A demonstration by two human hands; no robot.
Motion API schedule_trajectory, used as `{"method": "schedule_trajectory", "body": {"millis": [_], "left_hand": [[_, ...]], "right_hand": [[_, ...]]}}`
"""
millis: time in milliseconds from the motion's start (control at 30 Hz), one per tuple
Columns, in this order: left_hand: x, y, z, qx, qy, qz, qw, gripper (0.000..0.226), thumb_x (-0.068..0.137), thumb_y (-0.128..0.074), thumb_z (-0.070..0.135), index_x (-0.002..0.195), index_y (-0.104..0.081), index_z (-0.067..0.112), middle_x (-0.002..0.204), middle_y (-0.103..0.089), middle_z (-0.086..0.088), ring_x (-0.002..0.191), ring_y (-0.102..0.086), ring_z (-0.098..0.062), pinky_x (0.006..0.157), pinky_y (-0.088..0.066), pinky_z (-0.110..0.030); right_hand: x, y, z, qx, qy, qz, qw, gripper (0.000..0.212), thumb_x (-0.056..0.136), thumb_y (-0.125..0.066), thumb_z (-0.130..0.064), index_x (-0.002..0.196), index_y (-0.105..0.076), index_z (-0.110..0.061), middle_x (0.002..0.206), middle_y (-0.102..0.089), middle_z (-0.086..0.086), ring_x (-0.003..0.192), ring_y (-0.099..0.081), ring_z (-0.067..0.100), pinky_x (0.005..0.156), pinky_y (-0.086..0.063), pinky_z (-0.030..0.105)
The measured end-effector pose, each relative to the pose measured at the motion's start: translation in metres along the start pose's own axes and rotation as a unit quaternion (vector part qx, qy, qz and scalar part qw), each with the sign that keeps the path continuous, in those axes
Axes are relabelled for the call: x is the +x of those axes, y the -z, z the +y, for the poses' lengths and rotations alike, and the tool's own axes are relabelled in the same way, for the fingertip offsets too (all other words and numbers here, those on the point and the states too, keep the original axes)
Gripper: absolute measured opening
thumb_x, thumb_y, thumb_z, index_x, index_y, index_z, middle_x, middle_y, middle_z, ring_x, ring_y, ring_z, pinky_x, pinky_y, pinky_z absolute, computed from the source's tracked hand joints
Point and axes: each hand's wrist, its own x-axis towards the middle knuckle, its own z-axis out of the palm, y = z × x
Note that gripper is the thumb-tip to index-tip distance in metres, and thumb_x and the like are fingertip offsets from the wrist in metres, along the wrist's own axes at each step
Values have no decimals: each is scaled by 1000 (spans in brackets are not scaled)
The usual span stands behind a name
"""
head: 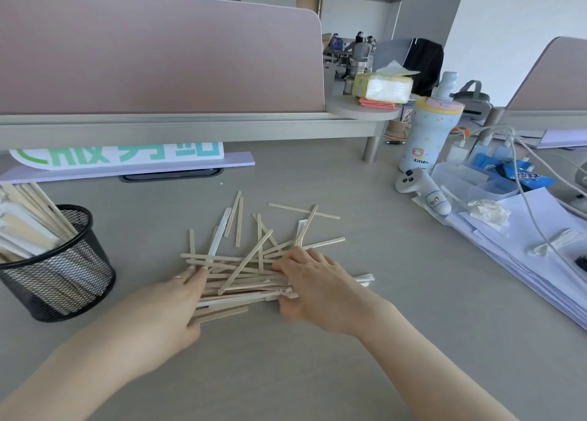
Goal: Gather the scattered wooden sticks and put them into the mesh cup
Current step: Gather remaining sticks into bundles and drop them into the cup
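Note:
A loose heap of thin wooden sticks lies on the grey desk in front of me, some in white paper sleeves. My left hand presses against the heap's left end, fingers curled around several sticks. My right hand covers the heap's right end, fingers over the sticks and thumb under them. Further sticks lie scattered beyond the hands. The black mesh cup stands at the left and holds several sticks that lean out to the left.
A stack of white papers with cables fills the right side. A white controller and a pastel bottle stand at the right rear. A lilac sign base and pink partition close the back.

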Motion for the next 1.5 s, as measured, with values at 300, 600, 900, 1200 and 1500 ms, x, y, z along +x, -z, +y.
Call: {"method": "schedule_trajectory", "body": {"millis": [300, 600, 900, 1200, 1500], "left_hand": [[10, -6, -4, 39, 2, 86, 995, 35, 85, -46, 26, 119, -40, 23, 112, -47, 6, 111, -53, -16, 77, -43, -28], [11, 0, -6, -44, 8, 112, 993, 26, 83, -48, 30, 100, -30, 23, 97, -49, 7, 101, -49, -16, 79, -44, -27], [11, 2, -11, -117, 10, 77, 990, 23, 81, -51, 32, 96, -34, 25, 94, -48, 8, 91, -44, -14, 79, -42, -25], [9, 6, -9, -116, 23, 56, 991, 31, 85, -51, 34, 112, -40, 22, 107, -45, 6, 94, -43, -13, 77, -39, -24], [11, 2, -7, -77, 8, 92, 993, 36, 83, -49, 34, 114, -34, 24, 128, -35, 7, 122, -36, -17, 99, -36, -30]], "right_hand": [[-1, 0, -6, 9, -8, 7, 1000, 34, 83, -51, -23, 115, -47, -13, 119, -46, 2, 109, -42, 24, 87, -34, 30], [3, -10, -14, -32, -21, 26, 999, 34, 84, -49, -20, 117, -44, -13, 119, -48, 5, 108, -44, 29, 88, -36, 36], [5, -16, -17, -23, -16, 61, 998, 28, 83, -51, -19, 109, -50, -9, 115, -51, 10, 104, -47, 34, 88, -37, 41], [-2, 6, -9, 59, -62, 102, 991, 47, 75, -45, -54, 111, -56, -27, 110, -55, -9, 109, -45, 14, 92, -29, 25], [14, -6, 5, 50, -198, 134, 970, 46, 86, -49, -52, 120, -54, -22, 124, -51, -5, 117, -43, 21, 93, -32, 31]]}}
